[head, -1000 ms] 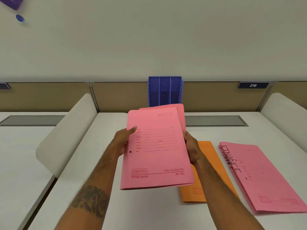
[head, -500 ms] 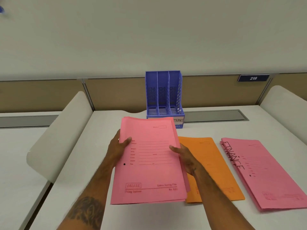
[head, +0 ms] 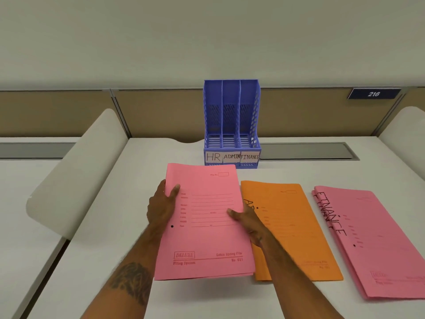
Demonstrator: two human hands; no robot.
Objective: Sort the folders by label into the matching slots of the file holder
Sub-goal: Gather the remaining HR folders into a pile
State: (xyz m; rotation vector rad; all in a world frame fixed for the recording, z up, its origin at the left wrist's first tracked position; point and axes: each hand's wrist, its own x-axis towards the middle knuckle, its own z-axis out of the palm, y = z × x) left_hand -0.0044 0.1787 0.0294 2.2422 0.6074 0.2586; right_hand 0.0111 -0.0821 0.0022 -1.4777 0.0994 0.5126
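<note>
A small stack of pink folders (head: 207,238) hovers just above the desk at the centre, no handwritten label showing on its top cover. My left hand (head: 162,204) grips its left edge, and my right hand (head: 249,223) holds its right edge with the thumb on top. A blue file holder (head: 231,125) stands behind it with three empty slots marked HR, ADMIN and FINANCE. An orange folder (head: 292,229) lies to the right, its handwritten label partly hidden by my right hand. Further right lie pink folders marked FINANCE (head: 377,240).
The white desk (head: 110,226) has curved white dividers on the left (head: 76,171) and right (head: 404,127). A tan partition runs behind the holder, carrying a plate numbered 216 (head: 373,93). A grey cable slot (head: 308,151) lies right of the holder.
The pink stack has come down from a raised, tilted position to low over the desk. The view has tilted down, revealing the holder's labels.
</note>
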